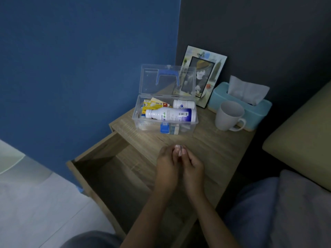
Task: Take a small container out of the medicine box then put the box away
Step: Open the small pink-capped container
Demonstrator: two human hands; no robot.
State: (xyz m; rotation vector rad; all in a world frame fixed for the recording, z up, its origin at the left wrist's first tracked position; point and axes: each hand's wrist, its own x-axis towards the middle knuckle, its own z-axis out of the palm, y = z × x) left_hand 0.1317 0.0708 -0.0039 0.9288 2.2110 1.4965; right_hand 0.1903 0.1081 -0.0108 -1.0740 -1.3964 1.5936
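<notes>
A clear plastic medicine box [138, 119] stands on the wooden nightstand [211, 147] with its lid [152, 86] raised. A large white bottle [170, 114], a smaller white bottle [183, 104] and yellow packets [154, 104] lie inside. In front of the box, my left hand [166, 163] and my right hand [193, 167] meet over the tabletop. Both pinch a small pale container [179, 151], mostly hidden by the fingers.
The nightstand drawer [100, 169] is pulled open to the left, below my hands. A white mug [228, 119], a blue tissue box [258, 111] and a picture frame [202, 76] stand behind the medicine box. A bed edge [300, 136] lies to the right.
</notes>
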